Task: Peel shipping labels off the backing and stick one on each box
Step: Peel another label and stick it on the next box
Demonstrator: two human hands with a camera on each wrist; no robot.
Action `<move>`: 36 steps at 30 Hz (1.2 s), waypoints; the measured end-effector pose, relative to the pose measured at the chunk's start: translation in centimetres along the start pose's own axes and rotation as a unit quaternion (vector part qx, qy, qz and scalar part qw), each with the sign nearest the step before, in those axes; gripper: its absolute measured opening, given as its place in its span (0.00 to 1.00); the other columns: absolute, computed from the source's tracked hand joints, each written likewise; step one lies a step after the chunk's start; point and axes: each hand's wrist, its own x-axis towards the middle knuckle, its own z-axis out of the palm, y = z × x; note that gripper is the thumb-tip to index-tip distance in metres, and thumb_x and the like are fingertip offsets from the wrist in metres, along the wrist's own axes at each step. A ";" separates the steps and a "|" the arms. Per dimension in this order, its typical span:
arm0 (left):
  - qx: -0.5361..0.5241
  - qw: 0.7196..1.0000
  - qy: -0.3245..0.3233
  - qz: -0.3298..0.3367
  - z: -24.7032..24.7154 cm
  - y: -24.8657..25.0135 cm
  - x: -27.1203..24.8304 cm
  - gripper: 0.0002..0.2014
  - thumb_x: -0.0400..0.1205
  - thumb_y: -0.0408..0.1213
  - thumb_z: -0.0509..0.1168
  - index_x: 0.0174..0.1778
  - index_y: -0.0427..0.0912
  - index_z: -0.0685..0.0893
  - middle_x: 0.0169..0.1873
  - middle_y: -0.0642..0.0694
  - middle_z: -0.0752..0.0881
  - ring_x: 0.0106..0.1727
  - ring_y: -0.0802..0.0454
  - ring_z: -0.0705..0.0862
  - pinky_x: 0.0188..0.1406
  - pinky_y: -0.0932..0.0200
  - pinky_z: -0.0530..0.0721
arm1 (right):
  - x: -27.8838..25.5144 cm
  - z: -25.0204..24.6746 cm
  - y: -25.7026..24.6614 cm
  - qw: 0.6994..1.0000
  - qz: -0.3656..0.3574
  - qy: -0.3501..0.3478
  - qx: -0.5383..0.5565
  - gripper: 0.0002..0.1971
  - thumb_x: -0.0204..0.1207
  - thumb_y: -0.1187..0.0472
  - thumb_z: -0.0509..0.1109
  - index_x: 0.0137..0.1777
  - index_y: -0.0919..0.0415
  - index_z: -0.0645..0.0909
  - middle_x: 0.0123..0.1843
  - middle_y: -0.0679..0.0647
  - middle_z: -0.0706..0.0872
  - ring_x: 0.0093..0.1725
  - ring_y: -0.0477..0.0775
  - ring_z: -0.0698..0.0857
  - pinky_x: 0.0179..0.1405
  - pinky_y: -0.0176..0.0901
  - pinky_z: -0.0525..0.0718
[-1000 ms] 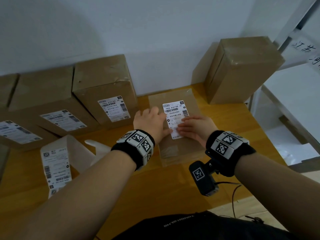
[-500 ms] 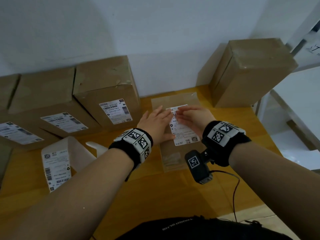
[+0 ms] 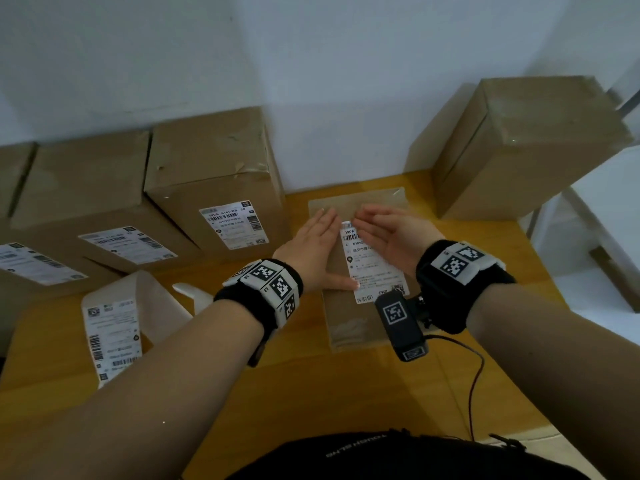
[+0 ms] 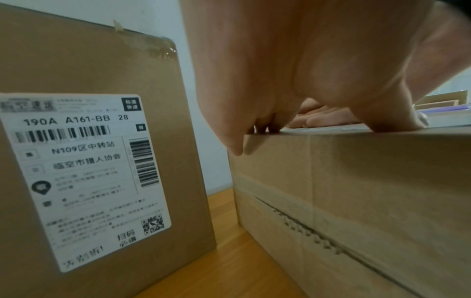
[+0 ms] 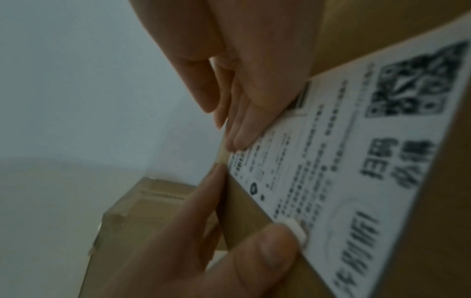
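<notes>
A white shipping label (image 3: 372,268) lies on the top of a brown cardboard box (image 3: 346,327) in front of me. My left hand (image 3: 317,247) rests flat on the box top beside the label's left edge, fingers straight, thumb touching the label's lower left corner. My right hand (image 3: 391,233) lies with straight fingers on the label's upper right part. In the right wrist view the label (image 5: 356,161) sits flat on the box, with my right fingers (image 5: 244,125) pressing it. In the left wrist view my left hand (image 4: 318,76) rests on the box's top edge (image 4: 356,181).
Three labelled boxes (image 3: 214,188) stand in a row at the left against the wall. An unlabelled box (image 3: 526,143) stands at the back right. A strip of labels on backing (image 3: 110,334) lies on the wooden table (image 3: 311,393) at the left. A white shelf is at the right.
Both hands have slid up the label from its lower end toward its top edge, smoothing it on the box. The label's lower part now shows.
</notes>
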 end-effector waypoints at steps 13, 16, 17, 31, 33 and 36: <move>0.034 0.991 0.127 -0.034 2.0 1.4 -2.4 0.38 0.75 0.63 0.62 0.80 0.60 0.56 0.83 0.48 0.45 0.83 0.43 0.46 0.79 0.41 0.53 | -4.5 -2.2 1.0 0.983 0.093 -0.042 -0.153 0.07 0.80 0.69 0.62 0.51 0.71 0.80 0.45 0.68 0.88 0.39 0.58 0.91 0.44 0.48 0.90; 0.036 0.992 0.117 -0.024 2.5 1.7 -2.6 0.33 0.79 0.61 0.57 0.81 0.60 0.56 0.83 0.52 0.49 0.83 0.46 0.45 0.80 0.42 0.52 | -5.5 -3.0 0.8 0.980 0.108 -0.020 -0.168 0.08 0.80 0.68 0.64 0.53 0.72 0.80 0.44 0.68 0.88 0.40 0.59 0.91 0.44 0.50 0.90; 0.036 0.993 0.108 -0.030 2.6 1.8 -2.7 0.34 0.80 0.62 0.55 0.81 0.59 0.54 0.83 0.53 0.48 0.83 0.47 0.45 0.80 0.42 0.51 | -5.8 -3.3 0.7 0.979 0.111 -0.011 -0.169 0.08 0.79 0.68 0.64 0.54 0.72 0.80 0.44 0.68 0.88 0.40 0.60 0.91 0.44 0.50 0.90; -0.124 0.979 0.100 -0.127 4.4 4.4 -4.8 0.32 0.83 0.54 0.55 0.82 0.59 0.49 0.83 0.47 0.37 0.80 0.41 0.61 0.69 0.50 0.74 | -7.0 -4.3 2.0 0.823 -0.119 0.184 -0.524 0.08 0.76 0.64 0.65 0.54 0.58 0.82 0.55 0.55 0.84 0.51 0.53 0.82 0.53 0.46 0.83; -0.159 0.967 0.111 -0.167 4.3 4.6 -5.0 0.38 0.82 0.53 0.59 0.83 0.50 0.45 0.83 0.41 0.46 0.77 0.41 0.69 0.65 0.51 0.77 | -6.4 -4.4 2.1 0.768 -0.116 0.211 -0.593 0.20 0.74 0.58 0.67 0.67 0.57 0.77 0.66 0.58 0.79 0.64 0.59 0.77 0.64 0.52 0.78; -0.198 0.955 0.119 -0.187 4.3 4.5 -5.1 0.43 0.81 0.52 0.62 0.82 0.40 0.42 0.71 0.38 0.75 0.65 0.45 0.80 0.52 0.57 0.80 | -5.9 -4.4 2.1 0.759 -0.045 0.183 -0.623 0.25 0.74 0.52 0.69 0.69 0.62 0.74 0.66 0.59 0.81 0.65 0.62 0.78 0.67 0.55 0.77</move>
